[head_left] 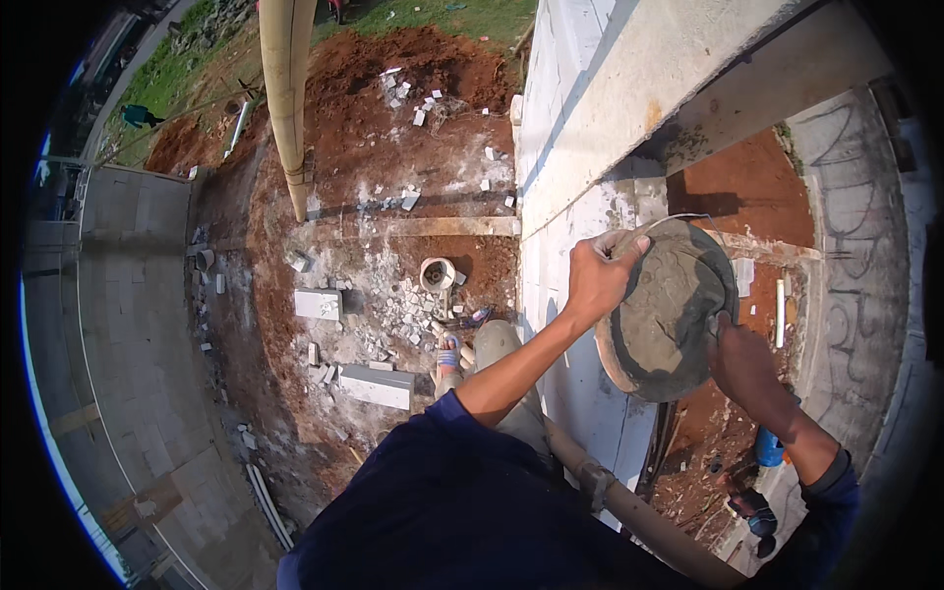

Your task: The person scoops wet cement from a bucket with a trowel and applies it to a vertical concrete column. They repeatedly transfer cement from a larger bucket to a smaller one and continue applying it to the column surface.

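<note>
On my feed the bucket (pixel 614 359) of grey mortar (pixel 669 295) is between the hands, mouth facing up toward me, outline longest near to far. The left hand (pixel 602 280) clamps its rim; the right hand (pixel 745 364) meets the opposite edge, its grip unclear to me.

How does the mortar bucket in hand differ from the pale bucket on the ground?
The mortar bucket is broadly filled with grey mortar; the pale bucket shows a darker inside. The left hand grips the mortar bucket's rim; no hand touches the pale bucket. The mortar bucket appears large; the pale bucket, farther off, appears small. Both have round openings.
</note>
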